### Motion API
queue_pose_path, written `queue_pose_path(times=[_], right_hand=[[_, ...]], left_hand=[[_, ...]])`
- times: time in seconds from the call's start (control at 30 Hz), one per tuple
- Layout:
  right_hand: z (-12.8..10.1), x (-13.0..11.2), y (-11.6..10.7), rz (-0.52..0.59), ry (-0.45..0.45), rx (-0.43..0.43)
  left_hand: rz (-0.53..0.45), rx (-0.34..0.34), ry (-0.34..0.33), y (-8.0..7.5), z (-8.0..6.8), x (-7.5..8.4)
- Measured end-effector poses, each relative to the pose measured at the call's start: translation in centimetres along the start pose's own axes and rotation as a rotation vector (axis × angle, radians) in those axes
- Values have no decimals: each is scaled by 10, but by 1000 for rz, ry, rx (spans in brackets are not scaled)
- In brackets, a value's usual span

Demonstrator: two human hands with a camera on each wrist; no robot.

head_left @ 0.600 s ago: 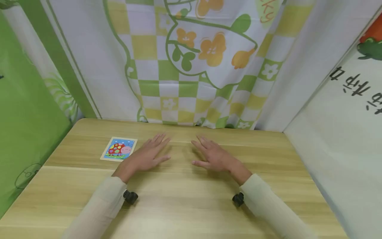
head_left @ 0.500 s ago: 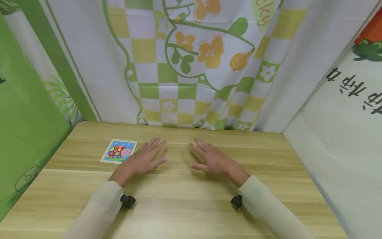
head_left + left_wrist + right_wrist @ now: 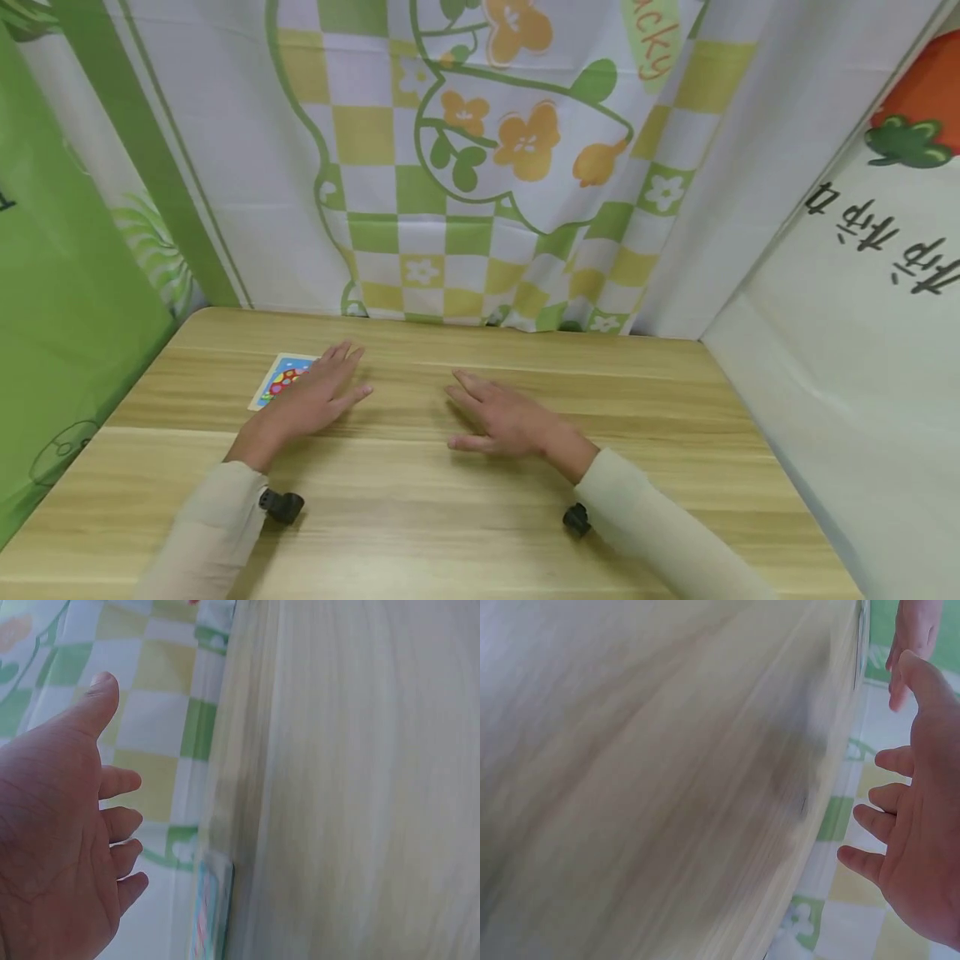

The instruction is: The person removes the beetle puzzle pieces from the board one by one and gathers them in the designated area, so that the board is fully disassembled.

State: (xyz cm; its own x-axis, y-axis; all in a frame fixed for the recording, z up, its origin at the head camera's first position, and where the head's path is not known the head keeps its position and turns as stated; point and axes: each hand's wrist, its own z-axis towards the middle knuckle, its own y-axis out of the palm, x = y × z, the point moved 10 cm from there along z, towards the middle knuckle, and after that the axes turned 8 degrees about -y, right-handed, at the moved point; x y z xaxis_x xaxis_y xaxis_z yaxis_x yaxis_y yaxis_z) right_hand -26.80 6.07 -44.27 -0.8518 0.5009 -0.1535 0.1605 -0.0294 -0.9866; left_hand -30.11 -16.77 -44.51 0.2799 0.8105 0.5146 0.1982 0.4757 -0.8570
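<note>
A small picture card with a red spotted ladybird on blue lies on the wooden table at the back left; its edge shows in the left wrist view as the card. My left hand hovers over the card's right part with fingers straight and spread, covering some of it. My left hand holds nothing. My right hand is flat and spread above the table's middle, palm down, empty. In the right wrist view my right hand shows relaxed fingers.
Printed cloth hangs on three sides: a green one on the left, a checked flower one behind, a white one with black characters on the right. Small black wrist cameras sit under both sleeves.
Both hands have slid to the left across the table. The left hand now overlaps the card, which lay fully in view before. The view has also tilted a little.
</note>
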Motion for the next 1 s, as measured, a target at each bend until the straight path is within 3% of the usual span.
queue_pose_path(times=[0.27, 0.4, 0.53, 1.0], right_hand=[[22, -15, 5, -3, -32, -44], [35, -25, 2, 14, -62, -24], [49, -34, 2, 26, -84, -6], [92, -54, 18, 53, -80, -96]], left_hand=[[-57, 10, -78, -13, -1, -40], [-47, 39, -104, -19, -3, -54], [-52, 46, -130, -25, -5, -65], [-86, 57, -210, -34, -7, -100]])
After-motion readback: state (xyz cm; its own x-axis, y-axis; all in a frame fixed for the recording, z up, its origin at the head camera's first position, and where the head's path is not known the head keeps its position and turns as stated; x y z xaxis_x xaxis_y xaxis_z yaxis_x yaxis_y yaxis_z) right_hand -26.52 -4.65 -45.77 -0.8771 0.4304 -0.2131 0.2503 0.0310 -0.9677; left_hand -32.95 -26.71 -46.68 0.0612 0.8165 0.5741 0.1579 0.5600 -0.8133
